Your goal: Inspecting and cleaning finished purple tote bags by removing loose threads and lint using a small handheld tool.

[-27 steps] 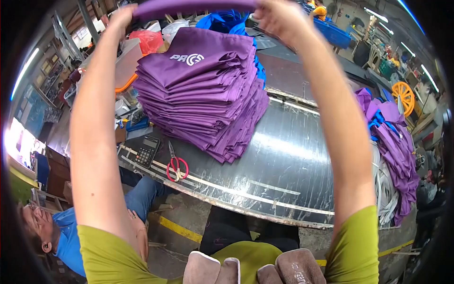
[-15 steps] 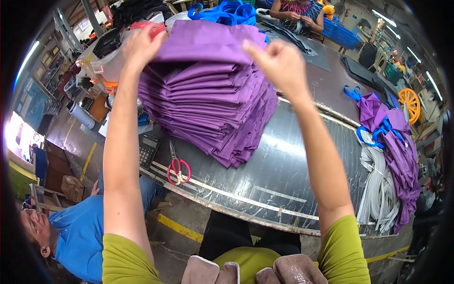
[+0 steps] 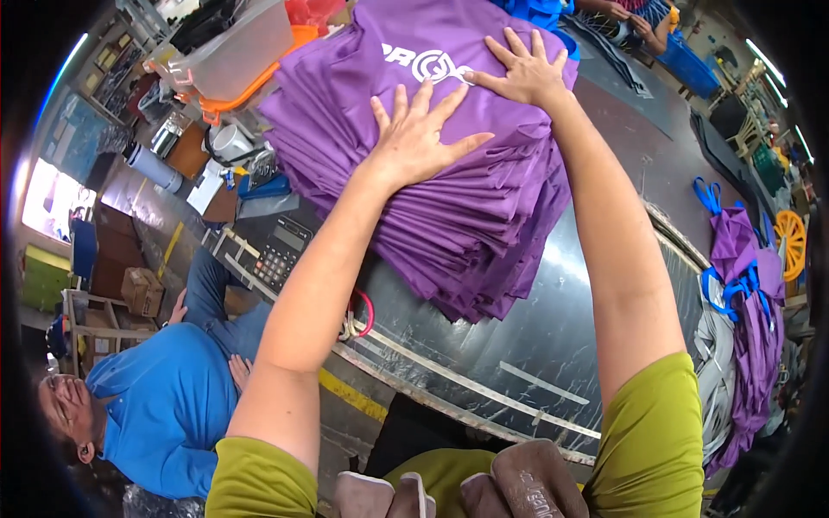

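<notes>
Nearest, a brown padded cushion [image 3: 535,483] sits at the lower edge, between the two green sleeves [image 3: 652,423] from which the bare forearms reach forward over the dark table [image 3: 553,345]; just past its near edge, the left forearm partly covers a pair of scissors [image 3: 370,312], so that little more than a red handle shows, and a black calculator [image 3: 283,252] lies on the table to the left of that same forearm; beyond them stands a thick pile of purple cloth [image 3: 466,198], many folded layers deep, its lower layers fanned out unevenly toward the near side; the left hand [image 3: 414,142] lies palm down on the top layer, fingers spread wide just below a white print [image 3: 430,66]; the right hand [image 3: 528,76] lies likewise on the right part of the same layer, fingers splayed, its thumb reaching toward the print; left of the pile are a white mug [image 3: 231,142] and a clear plastic box [image 3: 237,56]; off to the right, grey straps [image 3: 715,345] hang beside a loose purple bundle [image 3: 751,371] with blue loops; at the left a person in a blue shirt [image 3: 164,388] is beside the table; farther back are blue straps [image 3: 540,10] behind the pile, an orange wheel [image 3: 789,246] and a blue crate [image 3: 691,69].
</notes>
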Motion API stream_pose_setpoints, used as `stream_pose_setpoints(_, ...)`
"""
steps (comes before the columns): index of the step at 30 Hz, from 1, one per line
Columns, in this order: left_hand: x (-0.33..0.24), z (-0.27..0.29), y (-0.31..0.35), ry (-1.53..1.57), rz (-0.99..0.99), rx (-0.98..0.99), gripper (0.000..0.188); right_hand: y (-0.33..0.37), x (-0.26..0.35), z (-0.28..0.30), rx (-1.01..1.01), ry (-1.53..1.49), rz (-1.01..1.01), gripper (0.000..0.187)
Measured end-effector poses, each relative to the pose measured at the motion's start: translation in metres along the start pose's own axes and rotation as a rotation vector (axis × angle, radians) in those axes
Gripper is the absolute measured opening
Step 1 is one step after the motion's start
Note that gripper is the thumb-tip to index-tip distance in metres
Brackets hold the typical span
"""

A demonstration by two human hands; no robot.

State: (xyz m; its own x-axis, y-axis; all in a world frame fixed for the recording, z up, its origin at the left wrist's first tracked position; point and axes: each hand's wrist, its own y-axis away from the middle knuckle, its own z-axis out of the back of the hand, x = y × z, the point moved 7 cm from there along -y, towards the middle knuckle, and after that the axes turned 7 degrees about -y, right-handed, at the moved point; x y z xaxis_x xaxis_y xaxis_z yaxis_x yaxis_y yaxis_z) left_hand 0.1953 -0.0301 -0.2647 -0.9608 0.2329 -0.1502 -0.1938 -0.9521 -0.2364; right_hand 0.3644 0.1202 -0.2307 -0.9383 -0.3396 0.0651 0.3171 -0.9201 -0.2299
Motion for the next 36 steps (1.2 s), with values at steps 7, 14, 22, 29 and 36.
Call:
stream_pose_setpoints(7, -0.017, 0.107, -0.008, -0.395, -0.106, -0.154, 0.099, 0.001, 0.011, 0.068, 0.400, -0.112, 0.058, 0.131)
stream_pose_setpoints(14, 0.190, 0.048, -0.020, -0.187, 0.330, -0.019, 0.107, 0.116, 0.049, 0.008, 0.290, -0.405, -0.054, 0.141)
stream_pose_setpoints(22, -0.080, 0.200, 0.038, -0.025, -0.520, -1.059, 0.063, 0.238, -0.038, 0.120, -0.684, -0.774, 0.024, 0.065)
stream_pose_setpoints(29, -0.423, -0.009, 0.224, 0.831, -0.751, -0.315, 0.047, 0.455, -0.281, 0.121, -0.374, -0.367, -0.288, 0.046)
stream_pose_setpoints(36, -0.536, -0.193, 0.296, 0.408, -0.718, 0.152, 0.066, 0.630, -0.470, 0.171, -0.271, -0.091, -0.679, 0.048)
